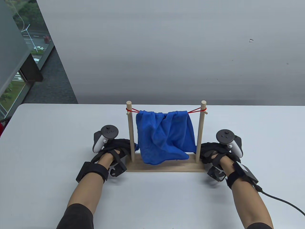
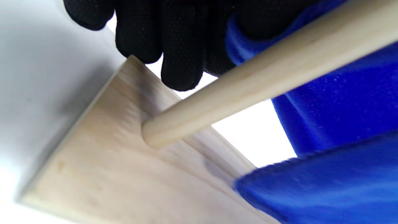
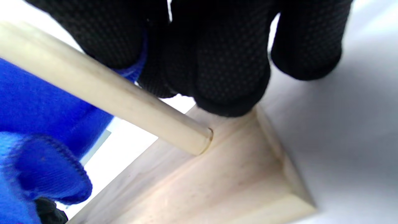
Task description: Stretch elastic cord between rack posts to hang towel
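White table (image 1: 47, 133) filling the lower half of the table view. At centre, wooden rack base (image 1: 164, 167) lying flat, left post (image 1: 130, 133) and right post (image 1: 200, 133) standing upright. Blue towel (image 1: 164, 137) draped between the posts, bunched at 12 o'clock, lower edge hanging onto the base at 6 o'clock. Red elastic cord (image 1: 195, 110) stretched from post top to post top, looped over each peg, running under the towel's fold. Left hand (image 1: 116, 149) at 9 o'clock of the rack, fingers (image 2: 180, 62) curled at the base's far edge beside the left post. Right hand (image 1: 212, 152) at 3 o'clock, fingers (image 3: 224, 71) pressed on the base corner behind the right post. Cannot tell whether either hand truly grips.
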The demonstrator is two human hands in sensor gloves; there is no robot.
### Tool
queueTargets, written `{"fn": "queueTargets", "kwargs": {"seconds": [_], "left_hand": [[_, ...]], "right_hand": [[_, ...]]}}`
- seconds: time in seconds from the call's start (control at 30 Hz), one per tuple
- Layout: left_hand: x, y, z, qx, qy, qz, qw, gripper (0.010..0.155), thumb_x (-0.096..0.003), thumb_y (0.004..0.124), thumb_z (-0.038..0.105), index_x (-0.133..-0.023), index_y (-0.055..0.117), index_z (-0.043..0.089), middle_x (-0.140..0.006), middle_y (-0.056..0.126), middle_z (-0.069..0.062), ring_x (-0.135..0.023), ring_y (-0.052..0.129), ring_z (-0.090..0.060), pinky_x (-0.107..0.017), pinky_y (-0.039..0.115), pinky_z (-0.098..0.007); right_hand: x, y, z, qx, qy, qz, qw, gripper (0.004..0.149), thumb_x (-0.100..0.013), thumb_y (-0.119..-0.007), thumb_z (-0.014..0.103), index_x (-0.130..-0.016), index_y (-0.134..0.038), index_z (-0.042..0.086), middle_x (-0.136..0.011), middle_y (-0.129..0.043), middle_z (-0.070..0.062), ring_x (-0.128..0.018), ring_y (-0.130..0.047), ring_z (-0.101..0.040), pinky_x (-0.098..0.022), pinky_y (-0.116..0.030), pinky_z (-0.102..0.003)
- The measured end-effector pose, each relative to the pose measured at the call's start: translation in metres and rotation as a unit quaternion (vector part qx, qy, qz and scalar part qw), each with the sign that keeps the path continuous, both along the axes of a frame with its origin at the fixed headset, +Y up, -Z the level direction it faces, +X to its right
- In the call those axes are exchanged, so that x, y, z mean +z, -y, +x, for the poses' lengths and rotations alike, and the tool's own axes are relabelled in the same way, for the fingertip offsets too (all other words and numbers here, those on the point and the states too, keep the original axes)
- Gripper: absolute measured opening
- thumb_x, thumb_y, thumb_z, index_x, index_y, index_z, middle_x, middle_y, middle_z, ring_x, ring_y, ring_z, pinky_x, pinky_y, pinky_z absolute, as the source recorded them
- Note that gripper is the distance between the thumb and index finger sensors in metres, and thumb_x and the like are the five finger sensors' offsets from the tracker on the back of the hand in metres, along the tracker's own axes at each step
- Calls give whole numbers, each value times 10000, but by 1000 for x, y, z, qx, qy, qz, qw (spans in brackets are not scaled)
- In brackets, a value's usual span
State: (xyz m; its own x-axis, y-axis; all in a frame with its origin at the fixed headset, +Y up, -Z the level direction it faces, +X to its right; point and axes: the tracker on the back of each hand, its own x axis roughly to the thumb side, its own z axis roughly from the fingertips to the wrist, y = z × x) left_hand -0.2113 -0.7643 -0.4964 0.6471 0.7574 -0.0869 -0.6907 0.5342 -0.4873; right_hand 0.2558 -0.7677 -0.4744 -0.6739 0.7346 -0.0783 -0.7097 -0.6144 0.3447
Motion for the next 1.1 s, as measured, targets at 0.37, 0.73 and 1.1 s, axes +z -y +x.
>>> {"fn": "queueTargets", "kwargs": {"seconds": [0.37,0.73,1.1], "left_hand": [[28,-29,-32,148,-94,51,983,714,-469,677,665,-1046,690,244,-1128,675,-129,-1038,574,-467,-736,373,-682],[93,-90,-41,4,-94,224,970,771,-470,672,682,-1088,593,228,-1182,535,-132,-1090,442,-460,-732,269,-674],[168,-94,-32,-107,-95,313,939,785,-462,649,719,-1103,578,270,-1212,498,-97,-1130,360,-435,-717,180,-678]], "right_hand": [[22,-20,37,-101,101,90,986,735,-462,-689,576,-1033,-494,158,-1048,-478,-207,-945,-595,-474,-610,-424,-734],[80,-69,36,9,75,199,977,854,-457,-666,663,-1079,-272,231,-1103,-103,-164,-1040,-146,-465,-598,-117,-742],[151,-85,1,152,74,290,942,909,-437,-614,756,-1078,-178,281,-1064,78,-95,-1005,79,-396,-524,56,-712]]}}
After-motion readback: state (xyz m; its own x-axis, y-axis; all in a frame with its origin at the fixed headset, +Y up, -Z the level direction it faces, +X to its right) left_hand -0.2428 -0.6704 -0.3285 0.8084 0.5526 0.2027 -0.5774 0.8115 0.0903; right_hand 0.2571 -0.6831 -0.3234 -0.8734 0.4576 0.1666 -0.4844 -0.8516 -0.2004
